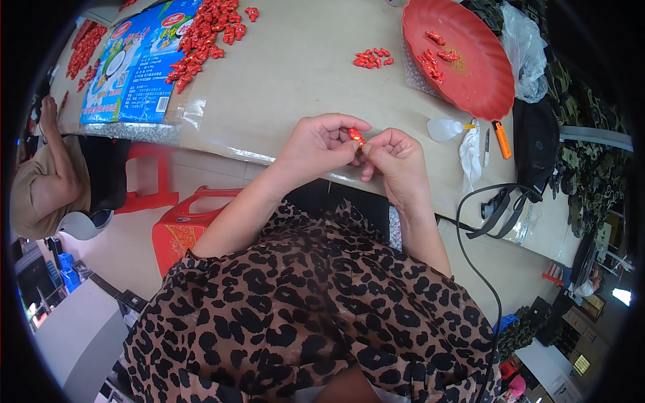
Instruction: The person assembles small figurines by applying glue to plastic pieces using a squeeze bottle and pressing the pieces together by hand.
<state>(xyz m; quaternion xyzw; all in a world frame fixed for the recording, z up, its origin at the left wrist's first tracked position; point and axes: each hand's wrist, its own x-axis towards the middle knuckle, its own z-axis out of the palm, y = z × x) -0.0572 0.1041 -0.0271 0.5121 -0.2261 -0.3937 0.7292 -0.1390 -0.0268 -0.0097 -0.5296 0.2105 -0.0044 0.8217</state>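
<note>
Above the table's front edge, my left hand (314, 149) pinches a small shiny red piece (356, 136) with gold marks between thumb and fingers. My right hand (398, 160) meets it from the other side, thumb and fingertips closed on its lower end. The fingers cover much of the piece, so its exact kind does not show. Similar small red pieces (373, 58) lie in a loose group beyond my hands. Several more rest in a red scallop-edged tray (480, 74) at the far right.
A big heap of red pieces (205, 37) lies by a blue printed sheet (127, 74). At right are a white squeeze bottle (443, 129), a crumpled tissue (470, 158), an orange-handled cutter (501, 140), a black bag (535, 144) and a cable. Another person (50, 168) sits at left beside red stools (175, 232).
</note>
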